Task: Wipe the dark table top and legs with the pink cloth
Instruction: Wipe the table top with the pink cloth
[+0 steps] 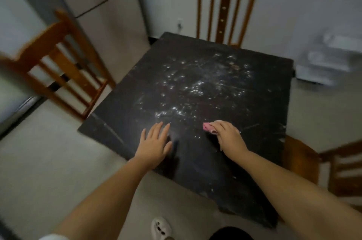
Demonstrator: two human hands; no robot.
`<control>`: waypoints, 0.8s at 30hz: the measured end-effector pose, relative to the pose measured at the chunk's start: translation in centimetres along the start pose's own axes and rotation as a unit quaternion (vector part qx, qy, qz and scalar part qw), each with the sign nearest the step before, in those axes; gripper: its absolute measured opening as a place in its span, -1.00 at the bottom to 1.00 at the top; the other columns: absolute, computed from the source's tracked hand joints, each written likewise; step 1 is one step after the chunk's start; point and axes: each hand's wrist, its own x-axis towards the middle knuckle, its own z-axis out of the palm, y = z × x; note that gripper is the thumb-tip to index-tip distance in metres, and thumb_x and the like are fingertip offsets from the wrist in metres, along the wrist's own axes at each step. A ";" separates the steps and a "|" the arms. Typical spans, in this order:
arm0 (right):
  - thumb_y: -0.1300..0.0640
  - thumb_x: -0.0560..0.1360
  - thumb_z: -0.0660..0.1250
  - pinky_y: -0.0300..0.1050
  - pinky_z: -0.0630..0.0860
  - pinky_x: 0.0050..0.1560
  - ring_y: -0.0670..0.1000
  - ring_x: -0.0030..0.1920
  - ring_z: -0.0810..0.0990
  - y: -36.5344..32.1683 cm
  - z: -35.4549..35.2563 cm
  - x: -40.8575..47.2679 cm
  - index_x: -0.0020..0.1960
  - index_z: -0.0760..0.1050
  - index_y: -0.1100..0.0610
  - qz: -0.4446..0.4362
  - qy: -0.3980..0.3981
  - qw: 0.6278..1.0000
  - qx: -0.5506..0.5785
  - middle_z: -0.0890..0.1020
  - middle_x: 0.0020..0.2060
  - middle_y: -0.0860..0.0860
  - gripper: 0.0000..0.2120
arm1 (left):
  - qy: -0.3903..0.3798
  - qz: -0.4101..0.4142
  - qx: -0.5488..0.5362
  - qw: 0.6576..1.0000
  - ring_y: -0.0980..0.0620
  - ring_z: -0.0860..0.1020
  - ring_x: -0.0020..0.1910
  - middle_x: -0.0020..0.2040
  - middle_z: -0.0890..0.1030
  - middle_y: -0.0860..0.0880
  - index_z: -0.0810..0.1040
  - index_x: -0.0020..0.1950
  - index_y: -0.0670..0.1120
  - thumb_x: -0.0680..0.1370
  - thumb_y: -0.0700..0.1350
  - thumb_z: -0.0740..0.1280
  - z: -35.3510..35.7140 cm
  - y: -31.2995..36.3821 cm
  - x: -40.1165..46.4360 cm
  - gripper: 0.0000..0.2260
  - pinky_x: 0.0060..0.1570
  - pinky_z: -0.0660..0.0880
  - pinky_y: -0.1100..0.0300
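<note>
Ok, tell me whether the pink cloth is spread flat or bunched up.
Bunched up. The right hand grips the cloth in a wad on the table; only a small pink lump shows past the fingers.

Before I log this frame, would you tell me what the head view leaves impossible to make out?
- Table legs: hidden beneath the dark table top.
- Pink cloth: mostly covered by the right hand; its size is unclear.
- Pale stack at the right: too blurred to identify.
- Left chair: smeared by motion blur.
- Right chair: cut off by the frame edge.
- Left hand: lies flat and open.
</note>
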 end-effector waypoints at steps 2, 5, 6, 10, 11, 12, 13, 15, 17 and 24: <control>0.28 0.54 0.16 -0.04 0.18 0.41 0.04 0.36 0.31 0.3 -0.1 -0.3 0.40 0.32 0.03 0.067 0.023 0.998 0.002 0.39 0.35 0.02 -0.55 | -0.019 0.076 0.021 0.997 0.00 -0.08 0.50 0.54 -0.04 -0.04 -0.18 0.51 0.02 0.41 0.25 -0.35 -0.8 -0.7 3.7 -0.31 0.43 -0.15 -0.06; 0.31 0.52 0.17 -0.02 0.22 0.41 0.03 0.36 0.31 1.0 -0.6 -0.8 0.41 0.31 0.04 0.153 0.063 0.986 0.029 0.39 0.34 0.01 -0.52 | -0.020 0.161 0.033 0.986 -0.01 -0.04 0.50 0.53 0.00 -0.04 -0.13 0.51 0.01 0.44 0.26 -0.30 -1.5 0.5 9.4 -0.32 0.43 -0.11 -0.07; 0.31 0.52 0.17 0.00 0.24 0.41 0.02 0.36 0.31 1.4 -0.7 -0.8 0.41 0.32 0.04 0.174 0.080 0.981 0.042 0.39 0.33 0.00 -0.52 | -0.022 0.184 0.035 0.982 -0.01 -0.05 0.50 0.53 0.00 -0.03 -0.12 0.51 0.01 0.49 0.24 -0.24 -1.6 1.5 11.3 -0.38 0.43 -0.11 -0.08; 0.29 0.53 0.10 -0.02 0.29 0.40 -0.07 0.35 0.32 6.3 -0.7 1.4 0.41 0.32 -0.02 0.203 0.119 0.967 0.097 0.40 0.33 -0.08 -0.52 | -0.033 0.250 0.031 0.967 0.01 -0.07 0.50 0.53 -0.01 -0.02 -0.13 0.51 0.01 0.58 0.17 -0.11 -1.3 6.3 18.3 -0.46 0.44 -0.14 -0.09; 0.28 0.55 0.09 -0.02 0.30 0.40 -0.08 0.35 0.33 7.8 -1.0 2.6 0.40 0.32 -0.02 0.208 0.135 0.961 0.124 0.40 0.33 -0.08 -0.53 | -0.028 0.256 0.034 0.966 0.01 -0.07 0.51 0.53 -0.01 -0.02 -0.13 0.51 0.02 0.58 0.18 -0.12 -1.2 7.3 20.1 -0.46 0.43 -0.15 -0.09; 0.27 0.57 0.07 -0.02 0.31 0.40 -0.10 0.35 0.35 9.2 -1.5 3.9 0.40 0.33 -0.02 0.213 0.154 0.952 0.157 0.41 0.33 -0.08 -0.55 | -0.022 0.256 0.036 0.966 0.01 -0.08 0.51 0.53 -0.01 -0.02 -0.13 0.51 0.01 0.59 0.16 -0.10 -1.3 8.3 21.8 -0.46 0.43 -0.16 -0.10; 0.26 0.59 0.07 -0.04 0.33 0.39 -0.11 0.33 0.39 10.4 -2.4 5.3 0.39 0.34 -0.03 0.212 0.175 0.942 0.193 0.42 0.32 -0.07 -0.57 | -0.014 0.252 0.033 0.967 0.00 -0.09 0.51 0.53 -0.01 -0.02 -0.12 0.52 0.01 0.61 0.13 -0.07 -1.3 9.3 23.8 -0.48 0.43 -0.16 -0.10; 0.26 0.61 0.05 -0.10 0.36 0.36 -0.13 0.28 0.47 12.4 -4.8 8.3 0.33 0.41 -0.05 0.181 0.212 0.920 0.275 0.49 0.28 -0.06 -0.61 | 0.005 0.230 0.013 0.973 0.00 -0.10 0.51 0.54 -0.01 -0.03 -0.09 0.52 -0.01 0.62 0.08 -0.04 -1.7 11.0 27.7 -0.50 0.43 -0.18 -0.11; 0.27 0.63 0.02 -0.09 0.38 0.34 -0.09 0.25 0.52 14.8 -7.2 11.7 0.24 0.46 -0.08 0.150 0.243 0.894 0.346 0.56 0.22 -0.01 -0.62 | 0.018 0.196 -0.006 0.980 0.00 -0.09 0.51 0.54 0.01 -0.03 -0.04 0.52 -0.02 0.62 0.07 -0.04 -1.7 12.0 30.9 -0.52 0.43 -0.19 -0.11; 0.01 0.58 0.07 0.00 0.39 0.34 -0.03 0.23 0.54 29.9 -11.1 25.2 0.22 0.48 -0.02 0.225 0.222 0.924 0.217 0.58 0.18 0.04 -0.69 | 0.063 0.168 -0.048 0.983 -0.01 0.01 0.50 0.51 0.12 -0.04 0.14 0.48 -0.04 0.57 0.09 -0.08 0.2 11.7 33.0 -0.50 0.45 -0.19 -0.08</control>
